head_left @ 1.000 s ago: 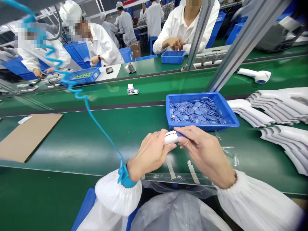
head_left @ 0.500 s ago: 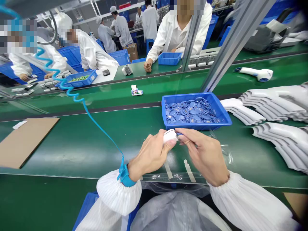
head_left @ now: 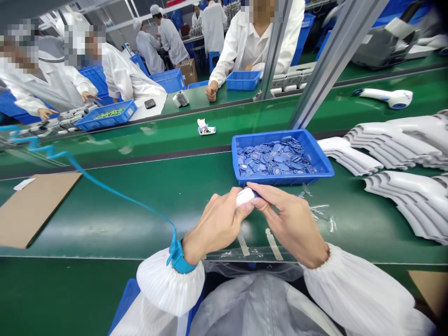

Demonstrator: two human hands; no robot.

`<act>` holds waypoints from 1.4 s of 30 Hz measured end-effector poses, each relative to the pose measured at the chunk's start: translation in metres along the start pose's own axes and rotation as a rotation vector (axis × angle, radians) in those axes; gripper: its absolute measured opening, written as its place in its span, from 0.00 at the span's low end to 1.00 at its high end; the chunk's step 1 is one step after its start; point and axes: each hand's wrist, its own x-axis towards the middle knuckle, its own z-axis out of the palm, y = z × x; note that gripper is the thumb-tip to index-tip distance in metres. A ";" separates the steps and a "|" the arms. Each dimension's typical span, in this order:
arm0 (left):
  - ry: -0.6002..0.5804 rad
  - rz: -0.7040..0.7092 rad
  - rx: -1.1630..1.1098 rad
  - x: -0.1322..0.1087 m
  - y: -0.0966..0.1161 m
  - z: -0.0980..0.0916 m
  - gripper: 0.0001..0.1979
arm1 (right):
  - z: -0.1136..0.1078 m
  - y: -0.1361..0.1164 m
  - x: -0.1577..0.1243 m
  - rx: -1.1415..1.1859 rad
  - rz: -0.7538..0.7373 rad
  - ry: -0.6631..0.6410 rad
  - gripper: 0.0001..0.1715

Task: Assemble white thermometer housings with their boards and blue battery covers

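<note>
Right hand (head_left: 292, 224) pressed closer onto small white rounded plastic part (head_left: 245, 196) than before, fingertips pinching its right end, left hand (head_left: 214, 225) curled around its left end, wrists angled inward, above green conveyor belt (head_left: 133, 210), near blue plastic tray (head_left: 280, 179).

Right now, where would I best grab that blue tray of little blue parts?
Probably the rim of the blue tray at its side walls, coming in from left and right. It sits flat and open-topped, so a level lift suits it; the left hand and right hand, both pinching a small white part, crowd its near wall.
</note>
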 end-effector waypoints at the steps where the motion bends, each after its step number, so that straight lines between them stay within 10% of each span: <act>1: 0.016 0.027 0.025 0.000 0.000 0.001 0.15 | 0.000 0.001 0.000 0.027 -0.007 -0.049 0.15; 8: 0.177 0.165 0.213 -0.003 -0.010 0.021 0.12 | 0.002 0.005 -0.019 0.019 0.026 -0.013 0.10; 14: 0.747 -0.139 0.065 -0.002 -0.028 0.056 0.22 | -0.006 -0.003 -0.031 0.030 0.142 -0.298 0.10; 27: 0.550 -0.179 0.199 0.006 -0.037 0.046 0.25 | 0.026 0.001 -0.049 0.053 0.101 -0.255 0.13; 31: 0.519 -0.245 -0.207 -0.006 -0.040 0.035 0.23 | 0.025 -0.005 -0.043 0.113 0.276 -0.194 0.16; 34: 0.712 -0.157 -0.528 -0.021 -0.042 0.040 0.15 | 0.016 -0.011 -0.039 0.210 0.612 -0.204 0.23; 38: 0.959 0.081 -0.778 -0.024 -0.041 0.052 0.22 | 0.016 -0.014 -0.038 0.520 1.126 -0.544 0.35; 42: 1.063 -0.122 -0.739 -0.003 -0.044 0.054 0.28 | 0.034 -0.021 -0.042 0.201 0.660 -0.650 0.27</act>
